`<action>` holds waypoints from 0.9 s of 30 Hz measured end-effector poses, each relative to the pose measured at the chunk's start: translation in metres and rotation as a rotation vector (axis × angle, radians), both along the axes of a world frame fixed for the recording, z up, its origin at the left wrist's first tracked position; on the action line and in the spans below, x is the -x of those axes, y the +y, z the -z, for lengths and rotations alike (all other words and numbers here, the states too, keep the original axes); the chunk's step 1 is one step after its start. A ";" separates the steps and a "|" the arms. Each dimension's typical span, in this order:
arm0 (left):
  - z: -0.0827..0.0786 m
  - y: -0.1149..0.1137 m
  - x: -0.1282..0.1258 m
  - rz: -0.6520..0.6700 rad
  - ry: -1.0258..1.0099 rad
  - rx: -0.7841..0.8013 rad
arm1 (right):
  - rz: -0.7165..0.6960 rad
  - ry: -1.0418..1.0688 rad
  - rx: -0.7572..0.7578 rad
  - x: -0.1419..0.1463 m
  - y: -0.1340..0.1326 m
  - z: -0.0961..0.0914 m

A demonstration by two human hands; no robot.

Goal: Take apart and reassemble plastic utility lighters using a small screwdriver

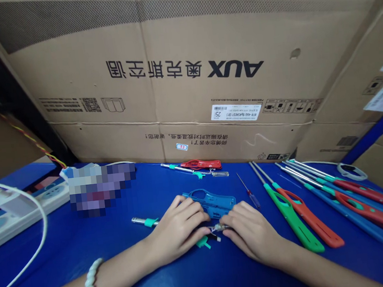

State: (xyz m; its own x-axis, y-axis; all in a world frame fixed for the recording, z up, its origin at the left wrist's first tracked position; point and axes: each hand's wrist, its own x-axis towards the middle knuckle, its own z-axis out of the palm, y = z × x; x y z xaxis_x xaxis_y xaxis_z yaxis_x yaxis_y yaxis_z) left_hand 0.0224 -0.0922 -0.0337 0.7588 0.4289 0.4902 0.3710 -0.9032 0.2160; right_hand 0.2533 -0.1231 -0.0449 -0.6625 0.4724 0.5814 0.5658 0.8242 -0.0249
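Note:
My left hand (181, 224) is closed, with its fingertips on the inner parts of a long-reach lighter. A metal lighter tube (140, 220) with a green collar sticks out on the left, beyond that hand. My right hand (254, 233) pinches a small part with a pale valve end (218, 227) between thumb and fingers. Most of that part is hidden in the grip. Below the fingers show a green trigger piece (203, 242) and a small black piece. Just behind both hands lies an opened blue lighter handle shell (213, 201), its hollow inside facing up.
Farther back rests a red handle shell (202, 164) beside another tube assembly. A screwdriver (252, 197) lies right of the blue shell. Several long lighters, among them a green one (299, 223), spread across the right. A power strip (52, 199) stands left; a cardboard box (172, 95) backs the table.

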 end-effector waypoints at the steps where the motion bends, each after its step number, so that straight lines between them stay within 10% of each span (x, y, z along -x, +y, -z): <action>1: 0.000 -0.001 -0.001 0.014 0.000 -0.016 | -0.008 -0.011 -0.006 0.000 0.000 0.000; 13: 0.000 -0.006 -0.006 0.061 -0.092 -0.220 | 0.017 0.065 0.109 0.002 0.001 0.003; 27: 0.000 0.008 0.006 0.016 -0.079 -0.095 | 0.142 0.144 0.085 -0.011 0.009 0.000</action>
